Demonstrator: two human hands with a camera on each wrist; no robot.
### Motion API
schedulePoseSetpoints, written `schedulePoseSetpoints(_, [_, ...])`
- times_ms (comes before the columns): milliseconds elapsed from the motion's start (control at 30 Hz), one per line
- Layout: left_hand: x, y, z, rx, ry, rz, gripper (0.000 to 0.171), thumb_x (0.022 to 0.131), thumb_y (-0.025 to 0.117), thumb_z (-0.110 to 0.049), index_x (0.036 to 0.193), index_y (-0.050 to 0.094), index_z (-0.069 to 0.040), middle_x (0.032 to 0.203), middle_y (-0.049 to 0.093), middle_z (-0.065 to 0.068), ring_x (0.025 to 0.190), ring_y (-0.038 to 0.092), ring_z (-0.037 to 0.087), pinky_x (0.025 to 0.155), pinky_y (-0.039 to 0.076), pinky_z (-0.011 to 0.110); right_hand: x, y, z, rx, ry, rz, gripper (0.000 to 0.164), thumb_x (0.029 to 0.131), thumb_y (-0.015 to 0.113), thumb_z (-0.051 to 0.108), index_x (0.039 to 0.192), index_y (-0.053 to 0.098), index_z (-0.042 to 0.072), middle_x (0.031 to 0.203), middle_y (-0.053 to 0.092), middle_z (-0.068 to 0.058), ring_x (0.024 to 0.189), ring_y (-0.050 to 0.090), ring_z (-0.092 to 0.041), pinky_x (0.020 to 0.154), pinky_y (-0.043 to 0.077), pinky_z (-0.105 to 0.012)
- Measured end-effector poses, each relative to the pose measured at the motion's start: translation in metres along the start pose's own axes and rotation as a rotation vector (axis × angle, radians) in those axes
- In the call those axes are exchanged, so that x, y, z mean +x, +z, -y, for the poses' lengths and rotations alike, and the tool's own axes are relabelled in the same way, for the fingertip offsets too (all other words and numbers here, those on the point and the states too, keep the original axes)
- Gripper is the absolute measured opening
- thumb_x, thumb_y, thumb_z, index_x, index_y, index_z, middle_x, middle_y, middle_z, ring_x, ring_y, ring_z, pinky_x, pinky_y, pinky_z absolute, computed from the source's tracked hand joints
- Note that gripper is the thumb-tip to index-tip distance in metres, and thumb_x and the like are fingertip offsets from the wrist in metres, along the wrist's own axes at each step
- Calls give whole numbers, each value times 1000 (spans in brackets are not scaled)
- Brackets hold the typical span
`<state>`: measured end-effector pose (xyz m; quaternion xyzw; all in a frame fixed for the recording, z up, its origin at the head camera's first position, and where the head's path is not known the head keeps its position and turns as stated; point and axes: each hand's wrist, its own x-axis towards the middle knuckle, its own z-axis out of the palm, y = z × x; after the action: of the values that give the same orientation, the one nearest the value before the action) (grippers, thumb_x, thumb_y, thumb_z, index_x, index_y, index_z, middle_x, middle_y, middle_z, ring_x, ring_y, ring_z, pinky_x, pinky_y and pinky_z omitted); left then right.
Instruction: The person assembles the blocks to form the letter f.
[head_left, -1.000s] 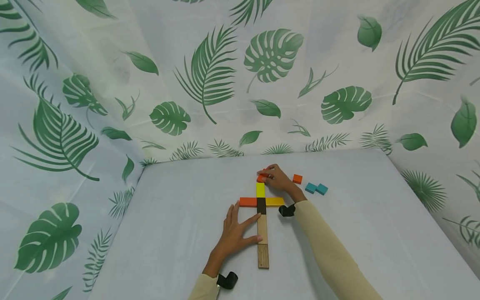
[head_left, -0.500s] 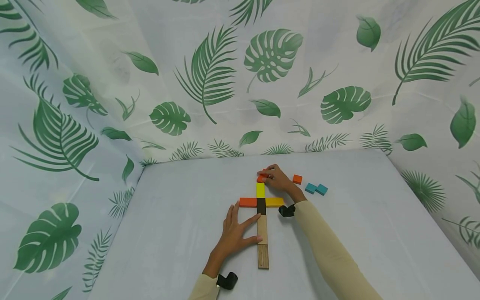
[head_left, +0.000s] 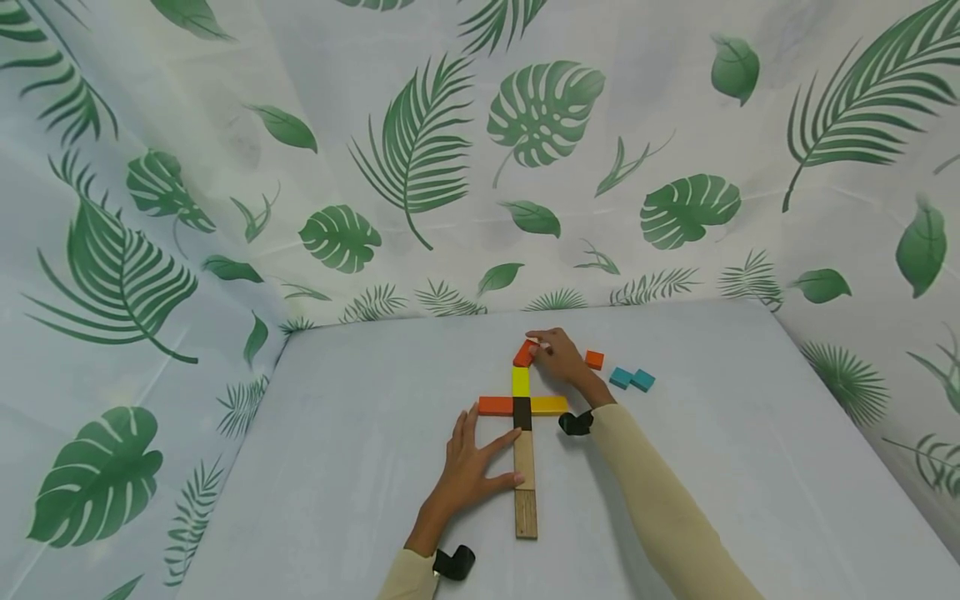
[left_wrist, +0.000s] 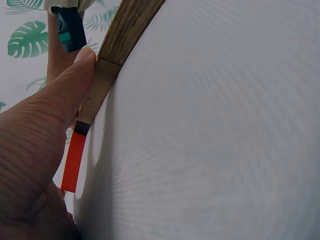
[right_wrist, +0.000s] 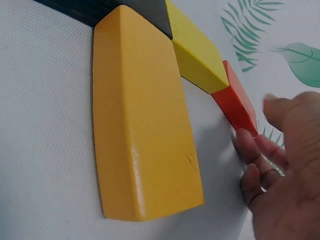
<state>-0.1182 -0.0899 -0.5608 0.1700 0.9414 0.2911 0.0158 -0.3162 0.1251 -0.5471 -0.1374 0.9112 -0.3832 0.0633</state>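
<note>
Wooden blocks form a cross with a bent top in the head view. Its stem has a dark-grained block (head_left: 527,513), a pale wooden block (head_left: 524,460) and a black block (head_left: 522,413). An orange-red block (head_left: 497,406) lies left of the black one, an amber block (head_left: 549,405) right, a yellow block (head_left: 521,382) beyond. A tilted red block (head_left: 523,353) meets the yellow one's far end. My right hand (head_left: 558,357) has its fingertips at the red block's outer end, thumb apart. My left hand (head_left: 468,462) spreads its fingers, thumb and index tips against the pale block's left side.
Right of my right hand lie a small orange square block (head_left: 595,360) and two teal blocks (head_left: 621,377) side by side. A white cloth-covered table (head_left: 337,467) lies under everything. A leaf-print curtain (head_left: 450,167) rises behind its far edge.
My right hand's fingers have drawn back to the right from the tilted red block, and more of it shows. The left hand and the other blocks have stayed put.
</note>
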Motion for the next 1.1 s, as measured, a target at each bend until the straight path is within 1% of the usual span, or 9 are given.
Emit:
schedulePoseSetpoints(67, [0,1,0,2,1,-3,68,82,69,-59,144,45,-43,163,3,20,147,5,46,109,23,67,-1,-3,1,23,0,-84,34,103,49,20,135,57,11,130,51,-19,107,54,-33,98,47,-48])
schedulePoseSetpoints(200, [1,2,1,3,2,-10,68,82,69,-60,144,45,-44,163,3,19,147,6,46,109,23,67,-3,-8,2,5,-66,-282,25,100,50,11,119,66,4,116,58,-19,98,57,-32,87,51,-46])
schedulePoseSetpoints(267, [1,2,0,4,-2,-9,69,82,69,-60,144,44,-45,163,3,19,148,5,45,110,23,67,-4,-13,3,-61,-97,-360,23,98,53,9,113,68,1,112,59,-21,98,57,-34,85,50,-48])
schedulePoseSetpoints(367, [1,2,0,6,-11,-4,69,81,69,-61,144,44,-45,164,2,18,148,5,45,110,22,66,-8,-22,6,-199,-58,-408,22,96,57,12,111,70,3,116,60,-22,105,55,-38,87,46,-54])
schedulePoseSetpoints(500, [1,1,-1,4,-11,-2,70,81,69,-60,144,44,-44,164,2,18,148,5,45,110,23,66,-14,-32,6,-392,89,-336,31,95,61,21,121,65,6,129,56,-22,119,47,-42,94,38,-61])
schedulePoseSetpoints(633, [2,0,-1,4,-4,-6,69,81,70,-59,144,45,-43,163,2,19,148,5,45,110,23,66,-19,-36,5,-492,198,-207,39,94,62,24,129,60,5,132,52,-26,120,48,-44,99,36,-64])
schedulePoseSetpoints(733, [1,0,-1,4,-2,-2,70,81,70,-59,144,45,-43,163,2,19,147,6,46,109,23,66,-21,-36,3,-515,220,-145,38,93,64,20,126,62,3,126,55,-27,114,51,-43,96,40,-63])
schedulePoseSetpoints(833, [1,0,-1,3,-4,-1,70,81,70,-60,144,46,-42,163,3,19,147,6,48,109,24,67,-21,-35,0,-516,212,-128,33,92,66,16,121,65,1,120,58,-26,108,54,-41,91,48,-58])
schedulePoseSetpoints(1100, [3,4,2,12,-7,-1,70,81,69,-62,144,45,-44,163,2,18,147,6,47,109,24,67,-22,-41,-4,-405,212,-111,27,91,65,9,113,66,-5,110,59,-24,98,56,-35,88,52,-48])
